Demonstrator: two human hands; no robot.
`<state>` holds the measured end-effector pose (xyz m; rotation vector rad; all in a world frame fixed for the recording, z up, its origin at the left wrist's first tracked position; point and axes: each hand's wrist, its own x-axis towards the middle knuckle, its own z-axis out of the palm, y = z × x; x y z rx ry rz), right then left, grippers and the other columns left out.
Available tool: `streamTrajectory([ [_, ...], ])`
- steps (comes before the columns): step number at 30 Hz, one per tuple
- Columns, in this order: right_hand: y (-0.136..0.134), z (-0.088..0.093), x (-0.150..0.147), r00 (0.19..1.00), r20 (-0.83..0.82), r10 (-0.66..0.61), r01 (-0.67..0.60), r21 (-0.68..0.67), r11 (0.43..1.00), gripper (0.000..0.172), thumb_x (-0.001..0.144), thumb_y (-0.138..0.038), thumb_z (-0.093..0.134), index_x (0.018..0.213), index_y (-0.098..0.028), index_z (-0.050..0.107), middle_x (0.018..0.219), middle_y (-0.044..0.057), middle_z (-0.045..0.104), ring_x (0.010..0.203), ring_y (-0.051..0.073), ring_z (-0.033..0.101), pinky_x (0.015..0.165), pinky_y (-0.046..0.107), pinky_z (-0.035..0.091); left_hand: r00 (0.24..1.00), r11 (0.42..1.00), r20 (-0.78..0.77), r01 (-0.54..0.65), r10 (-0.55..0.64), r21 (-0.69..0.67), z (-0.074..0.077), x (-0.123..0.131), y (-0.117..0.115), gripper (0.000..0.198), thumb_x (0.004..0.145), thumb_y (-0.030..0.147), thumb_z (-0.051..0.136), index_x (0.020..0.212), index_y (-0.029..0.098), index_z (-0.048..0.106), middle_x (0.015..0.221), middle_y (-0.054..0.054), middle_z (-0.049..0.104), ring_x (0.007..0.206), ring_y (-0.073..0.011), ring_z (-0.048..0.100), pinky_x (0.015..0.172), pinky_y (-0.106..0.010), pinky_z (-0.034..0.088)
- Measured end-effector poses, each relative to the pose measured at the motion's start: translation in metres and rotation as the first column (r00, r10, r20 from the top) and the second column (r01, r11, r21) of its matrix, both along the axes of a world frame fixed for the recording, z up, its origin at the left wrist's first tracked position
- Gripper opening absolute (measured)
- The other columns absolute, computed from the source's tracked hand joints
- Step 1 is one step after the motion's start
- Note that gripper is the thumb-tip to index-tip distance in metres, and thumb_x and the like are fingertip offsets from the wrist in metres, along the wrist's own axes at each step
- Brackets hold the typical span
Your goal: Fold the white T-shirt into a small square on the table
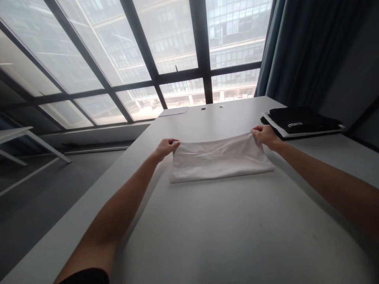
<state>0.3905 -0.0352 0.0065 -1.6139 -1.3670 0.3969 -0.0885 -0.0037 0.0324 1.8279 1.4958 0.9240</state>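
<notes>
A white folded cloth [219, 159], perhaps a garment, lies as a wide rectangle on the white table [207, 228]. My left hand [166, 149] pinches its far left corner between thumb and fingers. At the far right corner, my right hand [265, 135] grips the fabric the same way. The far edge is stretched between both hands and looks slightly raised, while the near edge rests on the tabletop. Soft creases run across the cloth. Whether it is a shirt or another piece cannot be made out.
To the right sits a stack of folded dark and white clothes [302, 122], the top one black with pale lettering. Papers [174, 112] lie at the table's far left edge. Behind are large windows [171, 35] and a blue curtain [290, 51]. Another white table [14, 134] stands left.
</notes>
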Motion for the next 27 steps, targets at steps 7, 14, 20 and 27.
streamTrajectory([
  [7,0.007,-0.011,-0.011,0.993,0.098,-0.072,0.082,-0.105,0.991,0.018,0.074,-0.020,0.063,0.081,-0.010,0.076,0.071,0.008,0.072,0.065,0.018,0.065,0.059,0.024,0.047,0.941,0.989,-0.311,-0.107,0.134,0.102,-0.020,0.020,0.015,0.024,0.076,0.033,0.070,0.089,0.016,0.079,0.087,-0.009,0.076,0.086,-0.0226,0.068,0.076,-0.027,0.049],
  [14,0.017,-0.017,-0.005,0.989,0.122,-0.081,0.092,-0.085,0.992,0.024,0.081,-0.027,0.059,0.091,-0.012,0.076,0.077,0.009,0.074,0.067,0.018,0.067,0.062,0.025,0.048,0.893,0.983,-0.416,-0.126,0.170,0.131,-0.026,0.015,0.019,0.031,0.089,0.035,0.059,0.105,0.014,0.076,0.102,-0.011,0.076,0.095,-0.0233,0.068,0.083,-0.027,0.050],
  [20,0.007,-0.012,-0.015,0.889,0.457,-0.017,0.101,-0.161,0.982,0.028,0.090,-0.027,0.055,0.106,-0.014,0.074,0.106,0.015,0.074,0.103,0.028,0.066,0.088,0.034,0.049,0.827,0.968,-0.514,-0.138,0.229,0.210,-0.022,0.035,0.004,0.034,0.091,0.029,0.059,0.121,0.016,0.068,0.122,-0.016,0.068,0.117,-0.0304,0.060,0.102,-0.039,0.045],
  [27,-0.036,-0.002,-0.109,0.718,0.660,0.220,-0.173,-0.137,0.975,0.047,0.101,-0.031,0.035,0.137,-0.011,0.057,0.150,0.018,0.049,0.139,0.032,0.040,0.115,0.045,0.030,0.739,0.925,-0.651,0.348,-0.172,0.150,-0.023,0.137,-0.048,0.052,0.104,0.040,0.036,0.146,0.012,0.048,0.151,-0.018,0.048,0.141,-0.0291,0.043,0.117,-0.043,0.032],
])
